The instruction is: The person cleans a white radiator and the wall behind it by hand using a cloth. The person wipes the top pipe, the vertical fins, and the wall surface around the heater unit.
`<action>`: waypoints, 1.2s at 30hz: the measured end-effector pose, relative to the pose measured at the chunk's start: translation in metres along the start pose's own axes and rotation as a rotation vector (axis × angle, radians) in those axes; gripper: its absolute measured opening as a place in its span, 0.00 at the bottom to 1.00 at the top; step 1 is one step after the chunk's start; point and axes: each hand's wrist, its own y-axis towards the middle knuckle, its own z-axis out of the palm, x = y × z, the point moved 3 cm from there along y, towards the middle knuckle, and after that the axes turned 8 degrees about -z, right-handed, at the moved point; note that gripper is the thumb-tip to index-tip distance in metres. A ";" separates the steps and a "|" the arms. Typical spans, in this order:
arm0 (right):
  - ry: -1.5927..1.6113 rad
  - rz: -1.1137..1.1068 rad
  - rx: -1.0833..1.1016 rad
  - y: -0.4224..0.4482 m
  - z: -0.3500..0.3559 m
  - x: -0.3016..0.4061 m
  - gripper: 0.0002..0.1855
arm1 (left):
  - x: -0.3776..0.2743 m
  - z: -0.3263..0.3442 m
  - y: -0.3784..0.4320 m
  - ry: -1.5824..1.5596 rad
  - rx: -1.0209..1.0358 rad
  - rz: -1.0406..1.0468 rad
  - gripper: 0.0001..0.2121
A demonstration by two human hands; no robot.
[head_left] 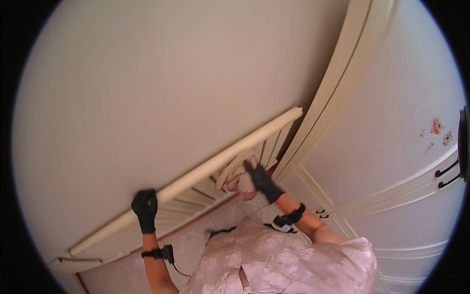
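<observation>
A cream slatted panel [194, 194] with a rounded top rail [224, 156] slants across the view along a pale wall. My left hand [145, 205], in a black glove, is curled over the top rail at its lower left part. Against the slats on the right, my gloved right hand [265, 180] holds a crumpled pale cloth [240, 182] with reddish-pink markings. Slight blur covers that hand, and the cloth hides some of its fingers. A curved cream piece [229, 171] shows beside the cloth.
Cream cabinet doors [367, 154] with dark handles [446, 172] and flower decals [436, 126] stand close on the right. Below the panel lies a tiled floor [220, 217]. A dark metal bar [79, 260] sits at lower left. The pale wall [165, 92] rises beyond the rail.
</observation>
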 end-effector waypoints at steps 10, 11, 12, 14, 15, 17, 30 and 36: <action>0.018 -0.698 -0.716 -0.021 -0.172 0.078 0.18 | -0.019 0.005 0.012 -0.046 -0.010 0.038 0.02; 0.029 -0.749 -0.747 -0.020 -0.160 0.087 0.17 | -0.016 0.004 0.008 -0.029 -0.006 0.009 0.02; 0.042 -0.798 -0.792 -0.016 -0.150 0.091 0.17 | -0.016 0.002 0.007 -0.039 0.001 0.010 0.02; -0.049 -0.887 -0.813 0.013 -0.143 0.072 0.18 | -0.019 0.001 0.008 -0.057 0.016 0.018 0.03; -0.134 -0.919 -0.778 0.026 -0.124 0.066 0.19 | -0.022 0.000 0.009 -0.082 0.001 0.021 0.03; -0.299 -0.991 -0.713 0.050 -0.085 0.055 0.21 | -0.016 0.002 0.009 -0.121 -0.016 0.025 0.03; -0.769 -1.359 -0.135 -0.031 0.191 0.070 0.21 | -0.009 0.005 0.009 -0.223 -0.013 -0.017 0.04; -0.599 -1.539 0.040 -0.035 0.195 0.075 0.14 | 0.001 0.006 0.008 -0.303 0.005 -0.088 0.03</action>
